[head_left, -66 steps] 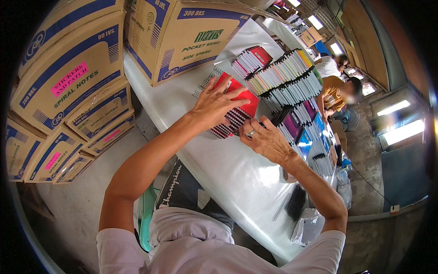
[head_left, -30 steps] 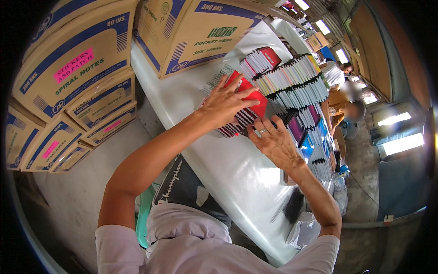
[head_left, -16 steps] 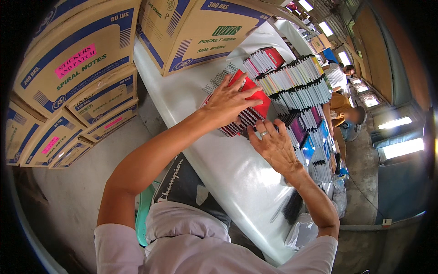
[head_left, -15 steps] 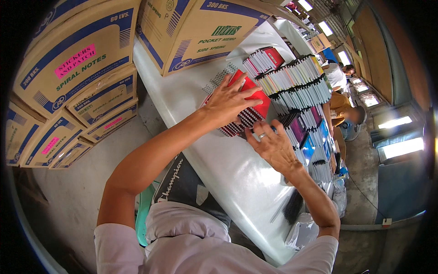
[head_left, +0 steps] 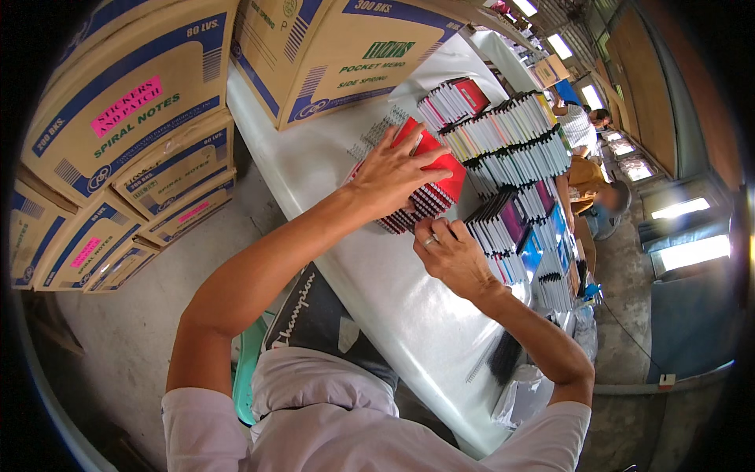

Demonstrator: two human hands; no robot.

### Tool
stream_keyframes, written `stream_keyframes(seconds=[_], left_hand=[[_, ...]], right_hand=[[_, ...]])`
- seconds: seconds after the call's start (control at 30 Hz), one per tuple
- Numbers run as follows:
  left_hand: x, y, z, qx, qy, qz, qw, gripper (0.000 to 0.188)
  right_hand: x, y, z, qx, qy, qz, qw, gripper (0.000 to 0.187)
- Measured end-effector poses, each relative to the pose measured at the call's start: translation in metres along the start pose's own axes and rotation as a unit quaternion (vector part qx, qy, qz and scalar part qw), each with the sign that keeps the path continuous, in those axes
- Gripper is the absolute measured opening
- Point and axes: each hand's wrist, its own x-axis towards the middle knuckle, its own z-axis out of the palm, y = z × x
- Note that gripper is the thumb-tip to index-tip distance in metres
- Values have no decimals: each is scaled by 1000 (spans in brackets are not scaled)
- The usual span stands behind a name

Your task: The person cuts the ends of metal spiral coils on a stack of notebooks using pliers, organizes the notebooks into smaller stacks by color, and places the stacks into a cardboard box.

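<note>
A stack of red spiral notebooks (head_left: pixel 447 171) lies on the table, its dark and white wire bindings facing me. My left hand (head_left: pixel 391 175) rests across the top cover with its fingers spread, steadying the stack. At the near right corner of the bindings is my right hand (head_left: pixel 450 250), a ring on one finger. Its fingers are curled together in a pinch against the wire ends. Whatever sits between those fingertips is hidden.
Right of the stack stand rows of notebooks (head_left: pixel 515 145) with black bindings. Cardboard cartons rise at the left (head_left: pixel 118 102), and another carton (head_left: pixel 346 67) stands on the white table (head_left: pixel 370 275). Loose black wire spirals (head_left: pixel 503 355) lie nearer me. A person (head_left: pixel 594 189) is beyond the table.
My right hand has shifted slightly left and down along the bindings, its fingers curling tighter. My left hand stays spread on the red stack.
</note>
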Motion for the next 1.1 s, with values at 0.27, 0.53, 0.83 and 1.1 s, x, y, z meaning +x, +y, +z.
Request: stream_keyframes(seconds=[0.27, 0.53, 0.83, 1.1], left_hand=[[-1, 0, 2, -12, 4, -6, 1000, 80], [0, 0, 0, -7, 1, -5, 1000, 81], [-1, -1, 1, -4, 10, 4, 1000, 79], [-2, -1, 6, 2, 33, 3, 999, 77]], right_hand=[[9, 7, -7, 24, -21, 49, 998, 21], [-4, 12, 16, 52, 13, -18, 998, 21], [9, -8, 0, 100, -76, 131, 983, 20], [-2, 8, 24, 62, 24, -18, 998, 20]])
